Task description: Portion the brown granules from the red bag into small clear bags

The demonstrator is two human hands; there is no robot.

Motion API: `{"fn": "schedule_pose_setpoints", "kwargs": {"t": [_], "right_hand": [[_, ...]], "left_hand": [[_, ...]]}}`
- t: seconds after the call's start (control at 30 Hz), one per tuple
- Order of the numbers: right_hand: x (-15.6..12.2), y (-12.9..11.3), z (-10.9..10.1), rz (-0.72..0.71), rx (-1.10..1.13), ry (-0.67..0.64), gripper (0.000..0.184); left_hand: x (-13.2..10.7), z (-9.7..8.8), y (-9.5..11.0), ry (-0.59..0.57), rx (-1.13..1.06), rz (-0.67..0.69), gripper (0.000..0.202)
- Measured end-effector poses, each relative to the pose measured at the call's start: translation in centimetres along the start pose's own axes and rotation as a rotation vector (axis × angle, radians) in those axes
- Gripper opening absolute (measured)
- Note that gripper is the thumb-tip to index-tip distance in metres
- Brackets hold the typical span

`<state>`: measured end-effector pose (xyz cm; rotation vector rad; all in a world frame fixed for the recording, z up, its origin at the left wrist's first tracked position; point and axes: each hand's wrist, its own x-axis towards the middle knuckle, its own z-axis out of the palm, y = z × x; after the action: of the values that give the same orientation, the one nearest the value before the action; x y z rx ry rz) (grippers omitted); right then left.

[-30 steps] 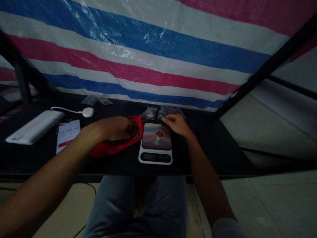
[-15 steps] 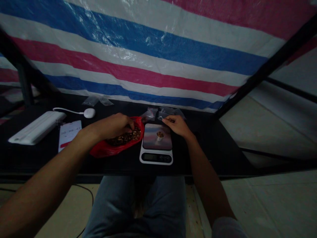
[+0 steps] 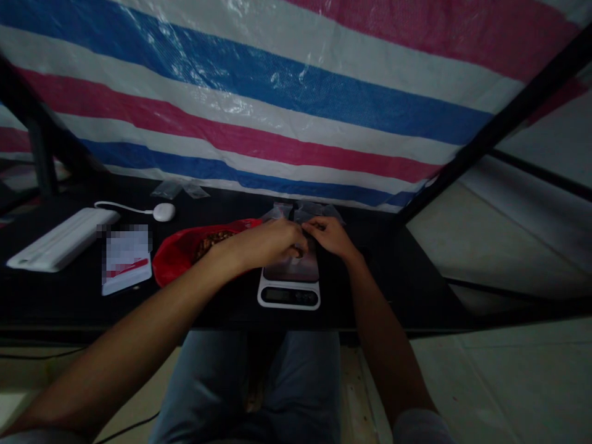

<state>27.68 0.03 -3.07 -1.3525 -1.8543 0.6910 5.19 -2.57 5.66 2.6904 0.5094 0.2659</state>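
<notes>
My left hand (image 3: pixel 272 242) reaches across to the top of a white digital kitchen scale (image 3: pixel 289 296), its fingers closed together. A small white cup (image 3: pixel 298 253) on the weighing plate is mostly hidden under those fingers. My right hand (image 3: pixel 330 237) rests at the plate's far right corner, with its fingertips against small transparent plastic bags (image 3: pixel 319 211). To the left of the scale lies a red plastic bag (image 3: pixel 173 262) holding brown pieces (image 3: pixel 211 242). Whether either hand holds anything is hidden.
A black table carries a long white box (image 3: pixel 62 239), a white cable with a round white puck (image 3: pixel 163 212), and a card with a blurred top (image 3: pixel 127 259). More transparent bags (image 3: pixel 167 189) lie at the back. A striped tarpaulin (image 3: pixel 259 105) hangs behind.
My left hand has left the red bag and moved right, over the cup on the scale. The red bag's opening now shows fewer pieces. My right hand has barely moved.
</notes>
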Motion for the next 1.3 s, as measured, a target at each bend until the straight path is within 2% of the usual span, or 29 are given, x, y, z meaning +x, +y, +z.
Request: {"fn": "schedule_pose_setpoints", "kwargs": {"t": [0.1,0.2,0.3,0.37,0.43,0.6,0.67,0.73,0.87,0.97,1.03,1.17,1.23,1.3], "right_hand": [[-0.1,-0.1,0.0,-0.007,-0.001,-0.005,0.031],[-0.2,-0.2,0.0,0.001,-0.002,-0.005,0.032],[-0.3,-0.3,0.0,0.008,-0.004,-0.001,0.033],[-0.3,-0.3,0.1,0.015,-0.005,0.001,0.034],[-0.2,-0.2,0.1,0.022,-0.003,0.006,0.035],[-0.2,-0.8,-0.6,0.029,-0.004,0.025,0.033],[-1.2,-1.6,-1.6,0.038,-0.021,0.087,0.03],[-3.5,-2.8,-2.9,0.054,-0.041,0.139,0.029],[-10.1,-5.5,-4.4,0.186,-0.077,-0.058,0.023],[-14.1,-6.4,-3.7,0.232,-0.116,-0.237,0.015],[-15.5,-6.3,-2.7,0.218,-0.144,-0.312,0.01],[-15.5,-5.9,-1.9,0.197,-0.172,-0.348,0.015],[-14.6,-6.2,-2.2,0.178,-0.168,-0.3,0.016],[-13.0,-6.8,-2.6,0.132,-0.158,-0.196,0.013]], "left_hand": [[-1.3,-0.7,-0.7,0.054,-0.015,-0.024,0.028],[-3.4,-1.8,-1.7,0.069,0.048,-0.175,0.026],[-5.2,-1.9,-2.8,-0.087,0.078,-0.415,0.022],[-6.0,-1.4,-3.4,-0.195,0.051,-0.498,0.018],[-6.3,-0.6,-3.7,-0.227,0.027,-0.493,0.018],[-6.3,0.5,-4.1,-0.169,0.058,-0.438,0.019],[-6.5,0.6,-4.5,-0.159,0.054,-0.424,0.02],[-6.8,0.6,-4.9,-0.151,0.052,-0.413,0.021],[-7.2,0.9,-5.1,-0.097,0.089,-0.395,0.022],[-7.1,1.1,-4.7,-0.068,0.109,-0.376,0.021],[-6.9,1.2,-4.7,-0.068,0.128,-0.368,0.019],[-7.0,1.6,-5.3,-0.047,0.139,-0.37,0.017],[-7.3,1.8,-5.8,-0.044,0.119,-0.356,0.019],[-7.5,1.8,-6.2,-0.052,0.103,-0.344,0.02]]}}
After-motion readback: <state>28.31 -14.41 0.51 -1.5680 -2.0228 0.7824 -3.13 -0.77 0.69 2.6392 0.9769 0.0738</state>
